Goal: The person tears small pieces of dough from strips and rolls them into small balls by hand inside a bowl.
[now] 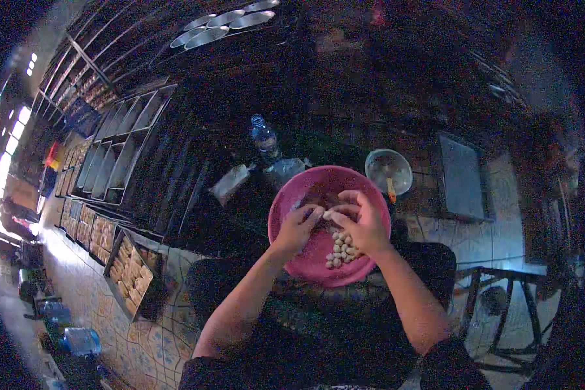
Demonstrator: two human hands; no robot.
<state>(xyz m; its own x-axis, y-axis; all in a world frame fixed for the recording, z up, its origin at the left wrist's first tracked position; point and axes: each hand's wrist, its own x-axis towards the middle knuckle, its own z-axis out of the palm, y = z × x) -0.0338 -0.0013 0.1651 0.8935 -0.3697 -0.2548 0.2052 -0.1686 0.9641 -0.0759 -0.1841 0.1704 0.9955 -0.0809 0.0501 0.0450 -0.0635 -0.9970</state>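
A round pink basin [329, 280] rests at my lap, and both hands are inside its rim. My left hand [296, 230] is closed in a pinch near the middle of the basin. Opposite it, my right hand [365, 227] pinches too, with thumb and fingertips almost meeting the left ones. A small pale lump [326, 215] shows between the fingertips; what it is made of I cannot tell. Below my right hand, several small pale round balls [338, 250] are heaped on the basin floor.
Behind the basin are a clear plastic bottle [264, 138] and a white bowl [389, 170] with an orange-handled utensil. Metal trays [120, 153] and a tray of bread-like pieces [132, 273] are at left. A flat metal tray [461, 179] and metal frame stool [504, 312] stand right.
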